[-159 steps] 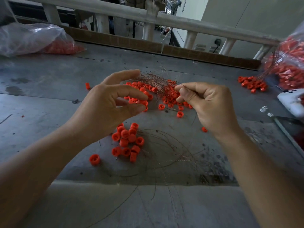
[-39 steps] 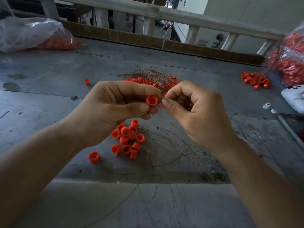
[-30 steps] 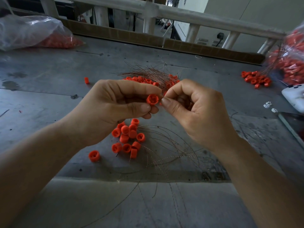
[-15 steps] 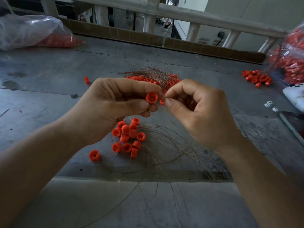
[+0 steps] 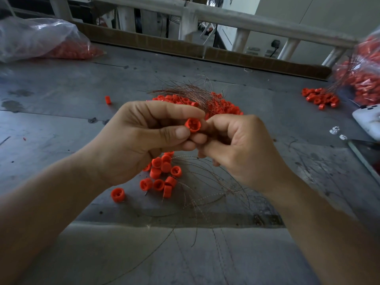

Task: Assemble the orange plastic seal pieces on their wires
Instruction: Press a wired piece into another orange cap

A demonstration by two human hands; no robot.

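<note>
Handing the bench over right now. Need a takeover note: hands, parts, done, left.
Left hand: pinches one orange seal piece between thumb and forefinger.
Right hand: curled against that piece; what it pinches is hidden.
Parts: near cluster of pieces on the table, thin wires trailing from it, apparently done. Far pile under the wire bundle looks like stock left to do.
Next, probably: finish the held piece and add it to the near cluster.

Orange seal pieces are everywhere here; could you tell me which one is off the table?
The seal piece pinched by the left hand between thumb and forefinger, open end facing the camera; the others lie loose or bagged on the table.
</note>
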